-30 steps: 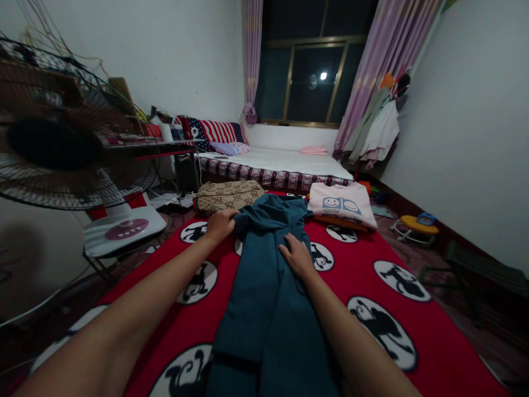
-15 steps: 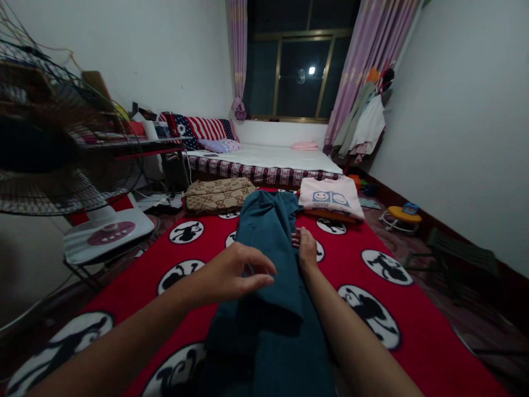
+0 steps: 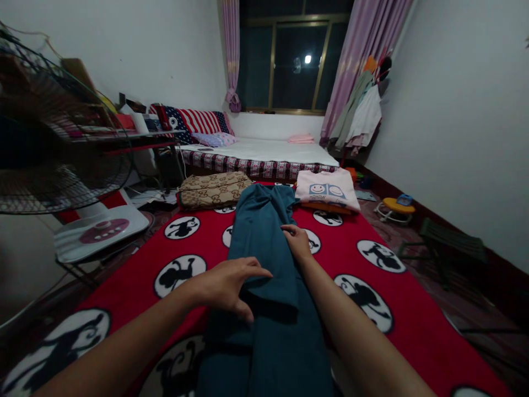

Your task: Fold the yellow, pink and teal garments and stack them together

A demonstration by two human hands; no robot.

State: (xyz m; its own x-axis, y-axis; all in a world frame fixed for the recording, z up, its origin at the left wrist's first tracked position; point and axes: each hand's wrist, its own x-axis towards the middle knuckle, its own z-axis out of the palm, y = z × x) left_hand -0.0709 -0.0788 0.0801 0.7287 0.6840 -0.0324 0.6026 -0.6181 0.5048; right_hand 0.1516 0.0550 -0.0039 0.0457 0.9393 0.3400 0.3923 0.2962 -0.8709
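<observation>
Nearest, the left hand [image 3: 225, 286] hovers with fingers spread wide over one folded teal garment [image 3: 264, 248] on the red blanket [image 3: 372, 286]. Farther, the right hand [image 3: 296, 242] presses flat on its right edge. Beyond lie two folded piles: a tan one [image 3: 212, 189] and a pink shirt [image 3: 326, 190].

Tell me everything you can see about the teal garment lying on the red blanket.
The teal garment is a soft, plain dark teal cloth, folded into a long narrow strip running away from the person across the red blanket. Its far end is bunched and creased. The left hand rests on its near left edge, fingers spread; the right hand presses its right edge.
</observation>
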